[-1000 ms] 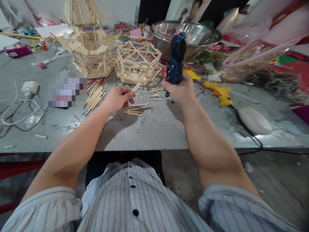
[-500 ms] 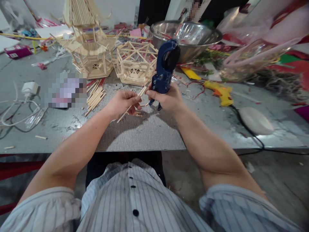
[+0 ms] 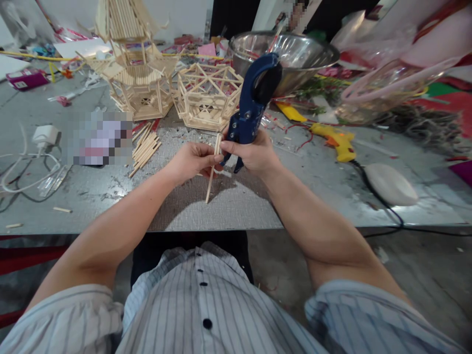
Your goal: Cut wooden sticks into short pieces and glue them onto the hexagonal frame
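Note:
My left hand point(image 3: 195, 160) pinches a few thin wooden sticks point(image 3: 210, 184) between thumb and fingers. The sticks stand nearly upright in view, one reaching lower than the others. My right hand point(image 3: 256, 152) is closed around a blue plier-like hand tool point(image 3: 249, 110), its two short tips pointing down toward the table. The right thumb and fingertip also meet the sticks' upper part beside the left fingers. Whether they grip the sticks firmly I cannot tell. To the left of my left hand lies a pile of loose wooden sticks point(image 3: 145, 150).
Behind my hands stand a wooden-stick pagoda model point(image 3: 142, 78) and an open stick frame point(image 3: 206, 96). A metal bowl point(image 3: 295, 54) is beyond the tool. On the right lies a yellow glue gun point(image 3: 337, 140) with a black cord. A white charger point(image 3: 46, 135) with cable sits left.
The sticks have turned from a slant to nearly upright, and my left hand has shifted slightly right. The blue tool has tilted a little to the right at its top.

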Available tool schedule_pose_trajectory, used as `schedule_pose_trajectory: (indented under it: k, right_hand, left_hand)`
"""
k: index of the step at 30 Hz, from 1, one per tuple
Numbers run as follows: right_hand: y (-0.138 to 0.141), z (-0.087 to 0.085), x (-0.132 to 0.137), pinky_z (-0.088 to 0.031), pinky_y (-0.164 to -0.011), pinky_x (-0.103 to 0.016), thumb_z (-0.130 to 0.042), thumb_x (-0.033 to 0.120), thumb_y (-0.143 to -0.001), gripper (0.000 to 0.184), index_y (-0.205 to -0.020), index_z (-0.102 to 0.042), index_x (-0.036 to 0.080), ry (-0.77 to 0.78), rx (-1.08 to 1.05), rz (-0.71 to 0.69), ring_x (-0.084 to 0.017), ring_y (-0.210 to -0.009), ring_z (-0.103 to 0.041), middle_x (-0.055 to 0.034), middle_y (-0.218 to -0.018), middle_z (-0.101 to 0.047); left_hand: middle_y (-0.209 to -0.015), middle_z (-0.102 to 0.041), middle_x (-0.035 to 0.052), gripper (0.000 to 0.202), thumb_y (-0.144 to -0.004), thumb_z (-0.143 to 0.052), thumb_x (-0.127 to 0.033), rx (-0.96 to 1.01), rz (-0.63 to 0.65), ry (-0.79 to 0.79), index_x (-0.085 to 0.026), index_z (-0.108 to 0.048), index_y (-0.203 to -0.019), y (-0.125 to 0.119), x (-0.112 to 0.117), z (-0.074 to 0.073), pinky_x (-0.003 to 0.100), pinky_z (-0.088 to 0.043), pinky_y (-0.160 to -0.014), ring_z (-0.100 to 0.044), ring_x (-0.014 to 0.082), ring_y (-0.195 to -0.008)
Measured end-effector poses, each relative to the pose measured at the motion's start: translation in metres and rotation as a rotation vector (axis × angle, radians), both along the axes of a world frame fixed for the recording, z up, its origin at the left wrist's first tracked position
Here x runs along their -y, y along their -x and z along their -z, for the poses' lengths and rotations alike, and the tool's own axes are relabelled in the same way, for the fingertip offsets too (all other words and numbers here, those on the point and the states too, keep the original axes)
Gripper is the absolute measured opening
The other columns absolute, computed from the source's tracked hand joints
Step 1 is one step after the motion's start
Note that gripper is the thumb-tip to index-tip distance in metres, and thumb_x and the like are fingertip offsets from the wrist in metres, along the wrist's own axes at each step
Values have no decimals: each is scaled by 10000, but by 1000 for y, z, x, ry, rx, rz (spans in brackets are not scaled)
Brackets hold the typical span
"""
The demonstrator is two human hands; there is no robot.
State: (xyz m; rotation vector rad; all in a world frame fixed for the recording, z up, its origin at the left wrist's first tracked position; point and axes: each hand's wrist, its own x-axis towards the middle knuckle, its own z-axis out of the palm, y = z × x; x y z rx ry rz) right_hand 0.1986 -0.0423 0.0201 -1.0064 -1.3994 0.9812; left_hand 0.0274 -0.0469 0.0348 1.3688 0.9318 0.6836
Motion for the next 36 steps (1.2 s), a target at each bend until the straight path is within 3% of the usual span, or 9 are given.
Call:
schedule_pose_trajectory:
  k: [6,13,18,24,29,36]
  right_hand:
    - [3,-1,2,-549,-644,-349,-850,413,-631,295,-743,-633,246,-35,-22,-39,-147,-656,-603,5,-749,-650]
    - [5,-2,3,-552,-636,-311,-870,357,-593,267,-720,-662,248,6,-93,-18,-137,-651,-614,25,-727,-677]
    - [7,-2,3,-533,-625,-288,-822,240,-606,205,-725,-655,239,36,-153,-25,-113,-624,-595,38,-703,-664]
    - [4,2,1,-514,-590,-284,-827,264,-609,229,-756,-657,219,10,-185,-48,-109,-590,-587,43,-669,-631]
    - [1,5,1,-548,-626,-298,-838,267,-643,249,-804,-654,222,-11,-162,-15,-112,-611,-600,40,-713,-629]
    - [1,5,1,-572,-648,-320,-852,279,-679,261,-816,-632,244,-34,-110,15,-130,-640,-622,35,-734,-635]
  left_hand:
    - [-638,-698,8,209,-859,-735,-222,-35,28,-65,-123,-680,-683,3,-1,1,166,-481,-514,-585,55,-503]
    - [-591,-677,6,274,-800,-803,-331,-6,104,-82,-120,-693,-664,4,-2,0,184,-453,-465,-564,66,-455]
    - [-603,-682,4,290,-811,-788,-323,-9,117,-84,-135,-655,-635,5,-4,4,194,-414,-442,-523,55,-422]
    - [-486,-540,-37,289,-883,-665,-222,-46,104,-177,-142,-622,-608,6,-5,-1,202,-270,-446,-374,30,-407]
    - [-462,-414,-63,393,-865,-682,-293,-76,97,-311,-150,-540,-528,10,-7,-3,219,-221,-469,-310,31,-443]
    - [-462,-386,-60,495,-910,-654,-395,-93,107,-353,-158,-502,-503,12,-6,-3,237,-218,-479,-295,36,-437]
